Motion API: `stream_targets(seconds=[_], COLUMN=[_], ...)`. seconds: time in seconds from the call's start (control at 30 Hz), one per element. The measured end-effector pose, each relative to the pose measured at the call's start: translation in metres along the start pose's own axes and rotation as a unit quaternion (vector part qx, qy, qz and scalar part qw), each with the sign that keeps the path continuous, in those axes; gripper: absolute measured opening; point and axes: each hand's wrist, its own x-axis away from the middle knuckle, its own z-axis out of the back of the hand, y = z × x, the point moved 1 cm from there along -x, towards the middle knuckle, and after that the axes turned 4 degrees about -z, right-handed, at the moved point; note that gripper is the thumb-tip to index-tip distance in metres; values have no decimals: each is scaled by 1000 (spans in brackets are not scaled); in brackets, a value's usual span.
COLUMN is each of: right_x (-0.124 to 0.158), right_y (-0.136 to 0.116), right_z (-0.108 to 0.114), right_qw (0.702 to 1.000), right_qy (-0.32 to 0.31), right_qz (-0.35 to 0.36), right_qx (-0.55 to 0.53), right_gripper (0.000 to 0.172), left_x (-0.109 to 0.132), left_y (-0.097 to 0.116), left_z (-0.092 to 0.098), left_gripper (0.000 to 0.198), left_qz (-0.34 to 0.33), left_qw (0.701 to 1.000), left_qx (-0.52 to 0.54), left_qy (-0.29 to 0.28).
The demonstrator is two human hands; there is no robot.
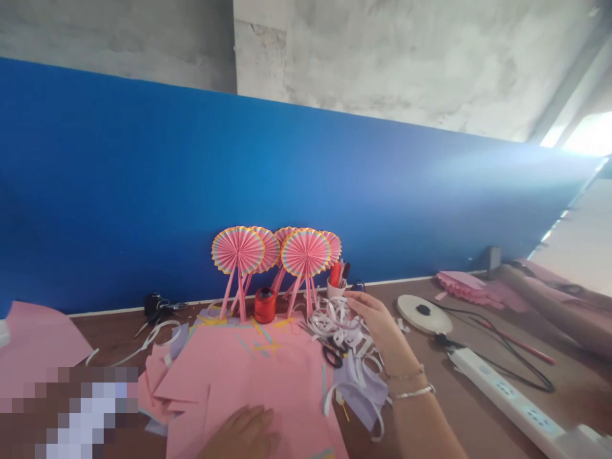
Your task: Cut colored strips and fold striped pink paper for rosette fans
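Observation:
My left hand (243, 433) lies flat, fingers together, on a spread of pink paper sheets (268, 376) at the near edge. My right hand (375, 322), with bracelets on the wrist, reaches forward over a tangle of white paper strips (335, 319), its fingers curled at the strips beside a white cup of pens (336, 284). Black-handled scissors (332, 354) lie just left of that hand. Several pink pleated paper fans on sticks (272, 255) lean against the blue wall behind a red ribbon spool (264, 305).
A white power strip (507, 392) with black cables runs along the right. A round white device (423, 313) sits behind it. More pink pleated paper (461, 284) and cardboard tubes (549, 306) lie far right. Another pair of scissors (160, 306) rests at the back left.

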Motion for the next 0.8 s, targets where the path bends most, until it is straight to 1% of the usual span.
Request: stream_targets(seconds=[0.07, 0.1, 0.13, 0.2, 0.3, 0.33, 0.37, 0.43, 0.47, 0.53, 0.6, 0.67, 0.73, 0.8], right_x=[5, 7, 9, 15, 26, 31, 36, 46, 52, 61, 69, 73, 76, 78], right_y=[-3, -5, -7, -12, -19, -21, -23, -25, -25, -24, -21, -18, -16, -16], right_z=[-12, -19, -25, -38, -60, -68, -77, -93, -100, -112, -120, -125, -127, -128], right_qw=[993, 988, 983, 976, 966, 964, 963, 966, 970, 975, 973, 966, 956, 944], right_qy=[-65, -93, -117, -157, -209, -225, -237, -237, -227, -204, -186, -163, -141, -127], right_qz=[6, 6, 5, 8, 16, 19, 31, 58, 70, 93, 128, 174, 217, 252], right_qx=[-95, -122, -138, -150, -148, -139, -125, -80, -53, 6, 57, 102, 138, 171], right_gripper=[36, 35, 34, 31, 31, 31, 30, 27, 26, 27, 28, 28, 29, 29], left_x=[-7, -13, -20, -35, -58, -64, -69, -77, -79, -82, -81, -79, -76, -74], left_y=[-8, -13, -18, -27, -35, -36, -35, -33, -31, -27, -24, -24, -25, -26], left_z=[9, 17, 26, 44, 64, 67, 68, 68, 66, 63, 59, 56, 54, 54], left_gripper=[37, 42, 39, 30, 29, 31, 33, 37, 38, 39, 38, 36, 30, 21], left_qz=[63, 102, 169, 301, 407, 418, 418, 392, 377, 356, 347, 341, 345, 369], left_qw=[993, 981, 963, 917, 864, 855, 854, 865, 872, 884, 890, 892, 887, 869], left_qx=[101, 162, 208, 261, 272, 267, 254, 227, 219, 217, 216, 203, 198, 215], left_qy=[-15, -23, -11, 24, 118, 149, 178, 216, 222, 212, 203, 215, 235, 250])
